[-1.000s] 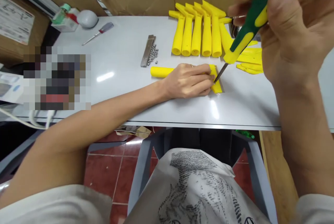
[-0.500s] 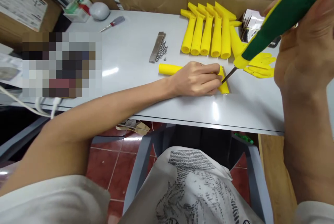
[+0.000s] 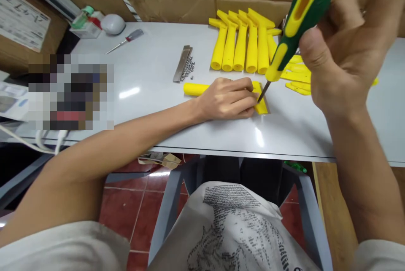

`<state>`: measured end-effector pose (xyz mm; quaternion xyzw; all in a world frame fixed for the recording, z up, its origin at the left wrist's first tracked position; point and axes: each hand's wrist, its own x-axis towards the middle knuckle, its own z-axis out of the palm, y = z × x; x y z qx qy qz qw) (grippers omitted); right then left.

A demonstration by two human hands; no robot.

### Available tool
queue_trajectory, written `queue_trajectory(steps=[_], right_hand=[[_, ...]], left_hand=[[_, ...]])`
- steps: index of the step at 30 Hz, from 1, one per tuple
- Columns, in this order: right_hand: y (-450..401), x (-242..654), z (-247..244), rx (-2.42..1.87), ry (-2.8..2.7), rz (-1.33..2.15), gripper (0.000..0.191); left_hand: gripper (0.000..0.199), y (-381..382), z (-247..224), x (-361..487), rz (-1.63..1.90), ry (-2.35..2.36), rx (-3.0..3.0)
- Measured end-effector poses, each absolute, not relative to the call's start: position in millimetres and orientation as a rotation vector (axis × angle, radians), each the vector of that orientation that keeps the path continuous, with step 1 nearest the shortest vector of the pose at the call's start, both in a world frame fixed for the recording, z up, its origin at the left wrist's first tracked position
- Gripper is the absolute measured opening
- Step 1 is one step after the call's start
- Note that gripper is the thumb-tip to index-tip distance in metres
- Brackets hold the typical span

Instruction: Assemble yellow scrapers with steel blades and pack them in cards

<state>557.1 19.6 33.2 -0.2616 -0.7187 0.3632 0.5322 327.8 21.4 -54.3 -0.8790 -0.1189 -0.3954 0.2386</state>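
Observation:
My left hand (image 3: 229,99) is closed over a yellow plastic handle (image 3: 194,89) lying on the white table, its fingers wrapped near the wide end. A green and yellow screwdriver (image 3: 292,26) slants down, its metal tip meeting that end beside my left fingertips. My right hand (image 3: 351,47) grips the screwdriver, thumb pressed on its side and fingers near the top, partly out of frame. Behind, several yellow handles (image 3: 238,47) stand in a row. Small screws (image 3: 188,68) lie in a heap beside thin metal strips (image 3: 182,63).
Flat yellow pieces (image 3: 297,78) lie behind the work, near my right hand. A second screwdriver (image 3: 126,40), a white rounded object (image 3: 113,24) and a small clear container (image 3: 85,30) are at the back left. Cardboard boxes (image 3: 177,7) line the table's back.
My right hand has shifted its hold and turned the screwdriver, whose yellow inlay now shows. The camera view has moved slightly. My left hand keeps its hold on the handle.

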Motion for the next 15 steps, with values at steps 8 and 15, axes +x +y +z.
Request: queue_trajectory(steps=[8, 15], right_hand=[[14.2, 541.7, 19.3, -0.712, -1.731, 0.813, 0.101], [26.4, 563.1, 45.1, -0.792, -1.718, 0.932, 0.092]], left_hand=[[0.011, 20.5, -46.8, 327.7, -1.305, -0.235, -2.438], [0.019, 20.7, -41.3, 330.3, -1.237, -0.133, -2.393]])
